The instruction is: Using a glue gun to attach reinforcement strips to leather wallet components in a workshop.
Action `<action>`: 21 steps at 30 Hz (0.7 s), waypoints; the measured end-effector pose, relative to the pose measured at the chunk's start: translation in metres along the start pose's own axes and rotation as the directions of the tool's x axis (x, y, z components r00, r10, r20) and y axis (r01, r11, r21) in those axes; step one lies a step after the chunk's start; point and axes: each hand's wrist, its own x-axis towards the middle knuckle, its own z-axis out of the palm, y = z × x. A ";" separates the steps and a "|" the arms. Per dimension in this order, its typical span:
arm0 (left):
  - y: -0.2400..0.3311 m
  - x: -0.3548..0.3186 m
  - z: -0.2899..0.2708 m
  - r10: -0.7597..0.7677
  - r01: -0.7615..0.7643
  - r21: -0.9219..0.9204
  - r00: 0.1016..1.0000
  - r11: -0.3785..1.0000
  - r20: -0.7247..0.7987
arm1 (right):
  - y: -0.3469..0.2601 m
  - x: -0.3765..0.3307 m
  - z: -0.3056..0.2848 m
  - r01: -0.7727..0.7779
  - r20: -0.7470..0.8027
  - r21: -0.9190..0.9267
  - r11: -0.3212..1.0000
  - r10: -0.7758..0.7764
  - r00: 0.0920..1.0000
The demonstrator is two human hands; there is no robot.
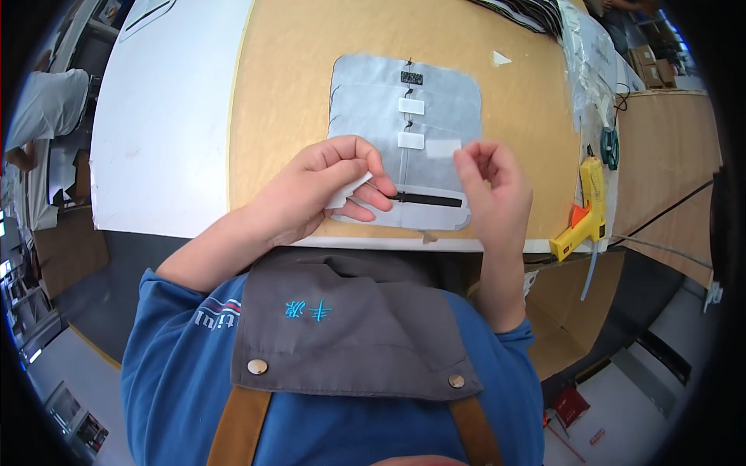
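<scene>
A light grey fabric panel [447, 101] with rounded corners and layered flaps lies flat in front of me. Down its middle run a dark speckled patch [412, 78], an upper white rectangle [411, 106] and a lower white rectangle [411, 140]. Near its close edge is a black strip [427, 199]. My left hand [330, 179] is closed over the panel's left side, on a piece of white paper [347, 192] with a ragged edge. Above the panel's right side, my right hand [496, 190] pinches a small white rectangular piece [443, 149] by one end, between thumb and forefinger.
A yellow glue gun [583, 213] lies at the table's right edge, beside green-handled scissors [610, 147]. Dark stacked sheets [524, 15] sit at the far right, near a white paper scrap [501, 58]. An open cardboard box [571, 311] stands below the table. Another person [54, 101] is at far left.
</scene>
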 end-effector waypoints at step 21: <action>0.030 0.112 -0.053 0.726 -0.375 0.913 0.581 -0.163 0.368 | 0.037 0.103 0.048 -0.132 0.053 -0.229 0.964 0.148 0.988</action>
